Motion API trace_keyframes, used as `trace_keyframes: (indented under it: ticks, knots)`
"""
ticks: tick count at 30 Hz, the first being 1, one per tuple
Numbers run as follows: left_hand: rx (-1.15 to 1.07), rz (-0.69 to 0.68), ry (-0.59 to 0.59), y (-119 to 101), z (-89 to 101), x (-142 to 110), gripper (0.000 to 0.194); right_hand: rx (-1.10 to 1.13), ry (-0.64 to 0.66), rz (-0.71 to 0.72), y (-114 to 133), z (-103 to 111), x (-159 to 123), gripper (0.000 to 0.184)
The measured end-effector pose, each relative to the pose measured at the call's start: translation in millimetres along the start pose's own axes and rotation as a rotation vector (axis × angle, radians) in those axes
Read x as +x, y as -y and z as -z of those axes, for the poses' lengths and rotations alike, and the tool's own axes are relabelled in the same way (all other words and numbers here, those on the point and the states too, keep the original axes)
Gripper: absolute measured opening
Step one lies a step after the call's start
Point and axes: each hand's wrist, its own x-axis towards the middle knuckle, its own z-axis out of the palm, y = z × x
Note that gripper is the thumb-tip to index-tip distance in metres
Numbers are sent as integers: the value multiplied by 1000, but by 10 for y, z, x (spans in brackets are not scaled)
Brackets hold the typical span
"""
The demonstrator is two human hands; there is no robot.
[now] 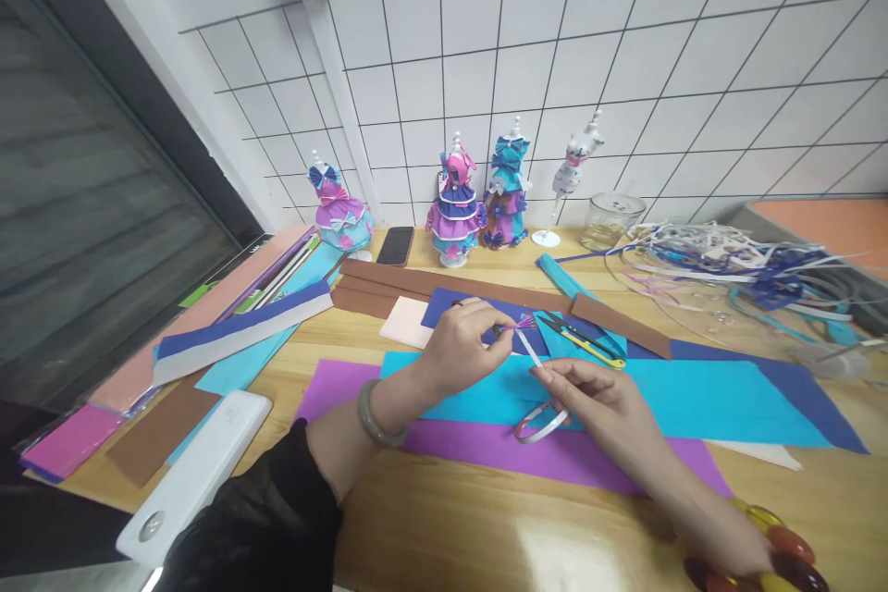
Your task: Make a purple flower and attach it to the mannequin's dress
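My left hand point(466, 339) is closed in a pinch on a small gathered purple piece point(525, 323), fanned out at its free end; its material is hard to make out. Between the fingertips of my right hand point(589, 396) is a narrow white strip point(530, 349), perhaps ribbon or tape. One end reaches up to the purple piece, and the rest hangs in a loop point(541, 426) below my right fingers. Under both hands lie a turquoise sheet point(721, 398) and a purple sheet point(472, 453). Yellow-and-black scissors point(586, 342) rest just beyond my right hand.
Dressed mini mannequins point(454, 203) and a bare one point(577, 162) stand along the wall. A phone point(396, 246), a glass jar point(614, 215) and tangled ribbons point(749, 273) lie farther back. Left are stacked coloured sheets point(201, 324) and a white oblong device point(198, 472).
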Motion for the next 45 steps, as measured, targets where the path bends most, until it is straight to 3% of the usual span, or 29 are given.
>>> trace_keyframes:
  ticks: [5,8,13,19,24,32,37,45]
  knots:
    - [-130,230,33,-20,-2,8,9,26,28,-25,7,-2,2,28]
    - [-133,260,34,-14,-18,0,8,50,55,-52,15,-8,-2,31]
    - [84,0,29,23,-51,-26,12,29,22,-10,33,-9,-2,29]
    - [404,-272,153,72,-45,-55,20,10,-2,43,52,25,19,33]
    - [486,-367,238,75,-15,-52,23,91,21,9,36,64,42,39]
    - [493,-416,279,73,-11,-49,22,250,29,-39,-48,104,78,31]
    - [420,-344,278,79,-24,-50,20,69,-13,122,-25,140,78,32]
    - [46,-23,220,40,-52,-38,11,-78,-19,328,51,151,27,26]
